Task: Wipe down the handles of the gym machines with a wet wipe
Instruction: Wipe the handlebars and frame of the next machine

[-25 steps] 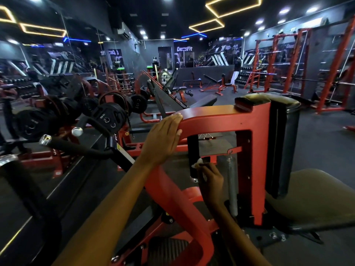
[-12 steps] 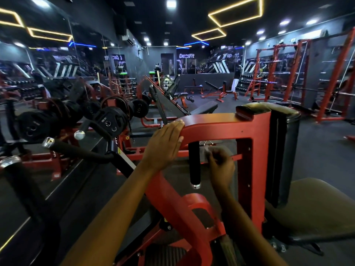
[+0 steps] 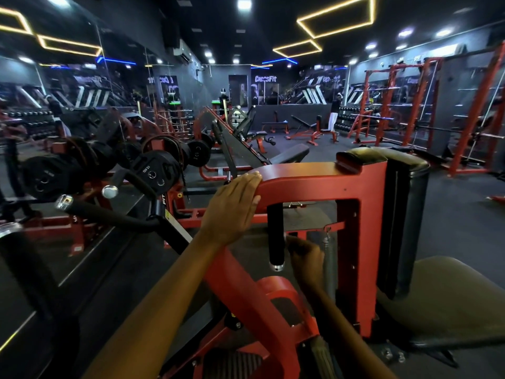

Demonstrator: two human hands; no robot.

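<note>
The hands divide the work: the left hand (image 3: 232,210) lies flat, fingers straight, on the bend of the red frame (image 3: 314,179), probably to brace the body, while the right hand (image 3: 304,255), blurred, hangs just beside the short black handle (image 3: 275,233); I cannot tell its grasp, nor see the wet wipe, with both forearms reaching forward
</note>
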